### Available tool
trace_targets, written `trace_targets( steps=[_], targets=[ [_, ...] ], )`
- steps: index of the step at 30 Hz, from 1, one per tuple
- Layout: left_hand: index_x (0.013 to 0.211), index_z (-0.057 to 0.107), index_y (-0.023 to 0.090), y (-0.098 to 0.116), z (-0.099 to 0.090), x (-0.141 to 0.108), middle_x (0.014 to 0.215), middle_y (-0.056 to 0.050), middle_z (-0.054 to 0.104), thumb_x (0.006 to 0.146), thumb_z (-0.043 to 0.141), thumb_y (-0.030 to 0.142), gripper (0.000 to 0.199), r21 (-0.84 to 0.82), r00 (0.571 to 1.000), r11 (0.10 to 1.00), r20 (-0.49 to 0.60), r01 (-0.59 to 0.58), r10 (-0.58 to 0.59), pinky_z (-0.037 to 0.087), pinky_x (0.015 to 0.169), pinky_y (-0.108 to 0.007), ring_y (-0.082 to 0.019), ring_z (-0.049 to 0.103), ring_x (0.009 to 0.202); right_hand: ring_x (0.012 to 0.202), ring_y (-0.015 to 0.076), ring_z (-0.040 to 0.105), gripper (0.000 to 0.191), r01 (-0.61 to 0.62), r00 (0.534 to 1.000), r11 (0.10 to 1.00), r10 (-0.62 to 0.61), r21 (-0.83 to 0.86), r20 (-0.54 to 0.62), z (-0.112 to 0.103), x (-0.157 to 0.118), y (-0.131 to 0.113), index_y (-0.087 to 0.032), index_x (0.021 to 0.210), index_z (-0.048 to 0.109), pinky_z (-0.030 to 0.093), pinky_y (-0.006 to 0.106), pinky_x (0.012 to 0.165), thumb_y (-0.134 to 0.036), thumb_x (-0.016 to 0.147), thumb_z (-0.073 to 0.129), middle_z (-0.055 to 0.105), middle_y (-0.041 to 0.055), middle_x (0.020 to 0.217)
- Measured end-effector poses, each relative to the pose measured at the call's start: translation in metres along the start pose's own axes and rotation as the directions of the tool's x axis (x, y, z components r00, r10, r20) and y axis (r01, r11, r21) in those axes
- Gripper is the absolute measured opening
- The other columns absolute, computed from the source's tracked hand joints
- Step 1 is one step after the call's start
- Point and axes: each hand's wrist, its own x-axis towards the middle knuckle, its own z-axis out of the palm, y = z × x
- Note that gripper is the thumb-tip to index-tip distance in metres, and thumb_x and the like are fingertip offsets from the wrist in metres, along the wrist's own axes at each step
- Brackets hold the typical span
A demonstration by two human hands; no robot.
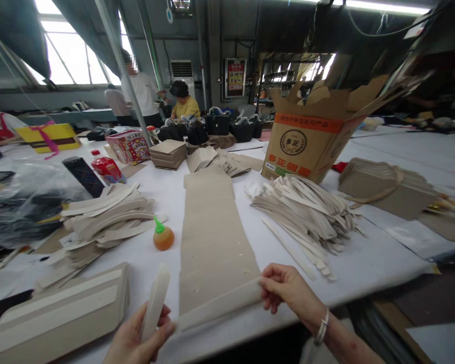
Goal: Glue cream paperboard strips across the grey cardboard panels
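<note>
At the table's front edge, my left hand (140, 336) is closed around a whitish flat piece (156, 301), a roll or a folded bundle, I cannot tell which. From its thumb a long pale strip (220, 306) stretches to my right hand (284, 290), which pinches the far end. The strip passes across the near end of a long grey-beige cardboard panel (216, 232) lying flat on the table. Left of the panel stands a small orange squeeze bottle (164, 238) with a green nozzle.
Heaps of cardboard strips lie left (106, 212) and right (303, 212) of the panel. A large open carton (299, 144) stands behind the right heap. Stacked panels (56, 313) sit at the near left. Bundled boards (387, 187) lie far right. Several people work beyond.
</note>
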Motion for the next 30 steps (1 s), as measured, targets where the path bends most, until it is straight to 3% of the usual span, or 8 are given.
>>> trace_targets(
  steps=[4,8,18,30],
  targets=[
    [0.084,0.055,0.017,0.005,0.001,0.038,0.059,0.004,0.056,0.055,0.062,0.057,0.05,0.107,0.999,0.994,0.048,0.001,-0.007,0.036,0.04,-0.021,-0.009,0.042,0.042,0.038,0.0122,0.057,0.032,-0.051,0.999,0.999,0.051,-0.016,-0.003,-0.011,0.03,-0.002,-0.015,0.067,0.046,0.038,0.019,0.032,-0.042,0.064,0.064,0.06,-0.0012,0.05],
    [0.091,0.052,0.019,0.004,0.006,0.06,0.064,0.002,0.06,0.064,0.055,0.055,0.046,0.229,0.999,0.973,0.037,-0.028,0.02,0.037,0.039,-0.021,-0.011,0.048,0.044,0.041,0.0122,0.059,0.029,-0.102,0.995,0.994,0.102,-0.032,0.022,-0.015,0.051,-0.004,-0.016,0.07,0.045,0.041,0.019,0.034,-0.04,0.067,0.061,0.061,-0.0015,0.054],
    [0.076,0.051,0.02,0.014,0.012,0.08,0.063,0.004,0.06,0.073,0.05,0.037,0.016,0.365,0.991,0.923,-0.015,-0.121,0.135,0.04,0.048,-0.022,-0.012,0.053,0.05,0.039,0.0102,0.057,0.028,-0.21,0.977,0.956,0.2,-0.205,-0.068,-0.017,0.079,0.004,-0.017,0.064,0.044,0.042,0.017,0.033,-0.041,0.071,0.059,0.06,-0.0006,0.053],
    [0.08,0.052,0.023,0.009,0.017,0.092,0.075,0.004,0.066,0.075,0.049,0.036,0.014,0.426,0.987,0.894,-0.015,-0.14,0.162,0.04,0.064,-0.023,-0.016,0.061,0.073,0.038,0.01,0.056,0.026,-0.211,0.975,0.948,0.188,-0.237,-0.116,-0.02,0.091,0.016,-0.017,0.064,0.045,0.039,0.017,0.028,-0.039,0.072,0.057,0.059,-0.0014,0.053]
  ],
)
